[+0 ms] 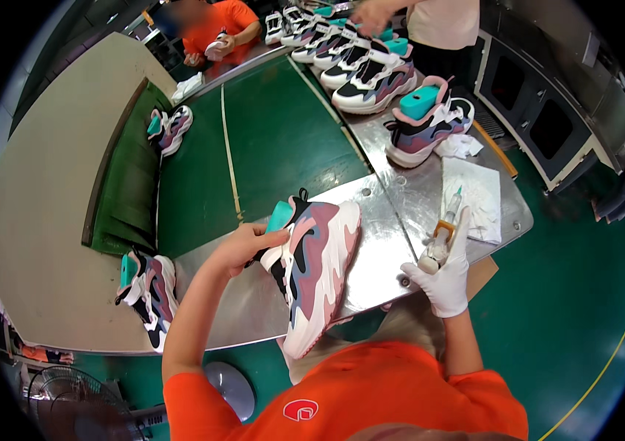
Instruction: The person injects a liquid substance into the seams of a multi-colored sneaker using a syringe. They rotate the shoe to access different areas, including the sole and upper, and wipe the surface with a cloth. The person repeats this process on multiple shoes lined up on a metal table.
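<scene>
Gripping a pink, grey and white chunky sneaker [318,268] on the steel bench [382,242], left hand [243,246] fingers curl round its collar, gloved right hand [446,275] fingers wrapping a syringe-like applicator [443,234], white cloth [474,192] and more sneakers [424,125] beyond.

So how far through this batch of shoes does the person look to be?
Hard to say for sure. In hand: the left hand steadies a pink and grey sneaker on the metal table, while the gloved right hand holds a syringe-like applicator. A row of similar sneakers sits further along, perhaps finished. Two more sneakers lie by the green belt; whether they wait or are done is unclear.
</scene>
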### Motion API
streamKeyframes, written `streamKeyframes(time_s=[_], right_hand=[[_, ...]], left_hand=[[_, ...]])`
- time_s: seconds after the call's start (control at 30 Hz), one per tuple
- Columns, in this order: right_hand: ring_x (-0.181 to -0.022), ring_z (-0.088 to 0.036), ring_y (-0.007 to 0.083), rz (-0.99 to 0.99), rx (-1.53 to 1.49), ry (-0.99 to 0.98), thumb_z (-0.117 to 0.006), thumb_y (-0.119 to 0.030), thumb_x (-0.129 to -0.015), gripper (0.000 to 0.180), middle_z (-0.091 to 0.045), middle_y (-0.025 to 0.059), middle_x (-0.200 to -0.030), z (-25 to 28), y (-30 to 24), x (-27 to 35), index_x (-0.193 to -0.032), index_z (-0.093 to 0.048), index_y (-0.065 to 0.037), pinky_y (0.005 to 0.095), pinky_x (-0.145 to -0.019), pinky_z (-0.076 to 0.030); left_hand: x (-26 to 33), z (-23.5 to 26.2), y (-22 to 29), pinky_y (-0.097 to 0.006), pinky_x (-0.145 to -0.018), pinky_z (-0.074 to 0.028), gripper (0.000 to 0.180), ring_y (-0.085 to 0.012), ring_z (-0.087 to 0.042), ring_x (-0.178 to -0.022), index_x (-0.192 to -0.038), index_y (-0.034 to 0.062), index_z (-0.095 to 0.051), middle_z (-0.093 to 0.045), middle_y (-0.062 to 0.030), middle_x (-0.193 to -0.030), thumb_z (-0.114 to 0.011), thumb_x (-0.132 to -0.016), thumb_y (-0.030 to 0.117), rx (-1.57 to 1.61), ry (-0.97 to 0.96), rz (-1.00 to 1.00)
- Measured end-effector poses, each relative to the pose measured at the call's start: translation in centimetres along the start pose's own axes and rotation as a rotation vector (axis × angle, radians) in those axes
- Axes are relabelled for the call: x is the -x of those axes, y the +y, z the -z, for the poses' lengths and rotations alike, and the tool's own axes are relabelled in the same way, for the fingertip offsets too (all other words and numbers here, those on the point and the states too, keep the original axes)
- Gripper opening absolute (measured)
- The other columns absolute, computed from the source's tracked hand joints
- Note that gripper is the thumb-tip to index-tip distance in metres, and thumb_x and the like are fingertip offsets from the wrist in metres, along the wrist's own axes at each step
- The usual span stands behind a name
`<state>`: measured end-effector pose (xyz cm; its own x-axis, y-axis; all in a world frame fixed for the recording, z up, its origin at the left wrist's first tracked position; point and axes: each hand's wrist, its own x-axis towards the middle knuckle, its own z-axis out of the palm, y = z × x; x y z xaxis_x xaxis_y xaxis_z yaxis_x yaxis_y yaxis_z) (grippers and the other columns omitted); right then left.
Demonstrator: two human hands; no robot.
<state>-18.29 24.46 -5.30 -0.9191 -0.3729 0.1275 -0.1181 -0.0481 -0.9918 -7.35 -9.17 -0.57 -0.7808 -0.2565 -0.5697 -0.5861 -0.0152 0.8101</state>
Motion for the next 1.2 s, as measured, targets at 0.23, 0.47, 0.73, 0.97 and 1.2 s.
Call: streamKeyframes(time_s=[0.23,0.47,0.73,0.97,1.2], right_hand=[[-0.072,-0.044,0.0067,0.054,0.069,0.017,-0.082,0.005,-0.064,0.092,-0.044,-0.0009,-0.086,0.2,1.9,-1.6,-0.140,-0.032,-0.008,0.0225,-0.070,-0.044],[-0.087,-0.048,0.0115,-0.018,-0.077,0.052,-0.082,0.004,-0.061,0.094,-0.048,0.0067,-0.110,0.2,2.4,-1.4,-0.141,-0.032,-0.008,0.0240,-0.076,-0.045],[-0.087,-0.049,0.0136,0.164,-0.081,0.167,-0.078,0.004,-0.060,0.099,-0.048,0.0094,-0.119,0.7,4.6,-1.0,-0.146,-0.028,-0.005,0.0236,-0.073,-0.045],[-0.095,-0.053,0.0223,0.235,0.155,0.141,-0.083,-0.008,-0.056,0.106,-0.050,0.0163,-0.124,2.3,5.3,-0.3,-0.145,-0.026,0.002,0.0332,-0.083,-0.048],[-0.097,-0.059,0.0287,0.229,-0.114,0.148,-0.083,-0.005,-0.050,0.088,-0.049,0.0231,-0.120,2.3,6.2,-0.3,-0.131,-0.048,0.001,0.0372,-0.073,-0.057]], left_hand=[[0.6,-1.5,2.7,-0.025,-0.064,-0.045,0.039,-0.0093,-0.057,-0.072,-0.099,-0.0030,-0.072,-0.067,-0.0034,-0.084,-0.075,-0.086,0.034,-0.062,0.153,-0.206],[3.6,2.7,9.9,-0.034,-0.069,-0.049,0.032,-0.0251,-0.062,-0.075,-0.102,-0.0019,-0.064,-0.063,-0.0138,-0.087,-0.076,-0.083,0.020,-0.704,0.816,-1.025],[-0.2,15.2,12.2,-0.041,-0.092,-0.048,0.041,-0.0370,-0.058,-0.110,-0.114,0.0003,-0.062,-0.063,-0.0179,-0.116,-0.076,-0.076,0.009,-1.449,0.695,-0.770],[-12.9,17.1,13.9,-0.049,-0.107,-0.039,0.057,-0.0367,-0.049,-0.128,-0.133,0.0047,-0.054,-0.058,-0.0185,-0.130,-0.068,-0.082,0.025,-1.661,0.740,-0.423],[-33.2,4.1,24.8,-0.038,-0.105,-0.043,0.083,-0.0338,-0.055,-0.126,-0.140,-0.0031,-0.049,-0.056,-0.0226,-0.137,-0.064,-0.086,0.059,-1.073,0.335,-0.659]])
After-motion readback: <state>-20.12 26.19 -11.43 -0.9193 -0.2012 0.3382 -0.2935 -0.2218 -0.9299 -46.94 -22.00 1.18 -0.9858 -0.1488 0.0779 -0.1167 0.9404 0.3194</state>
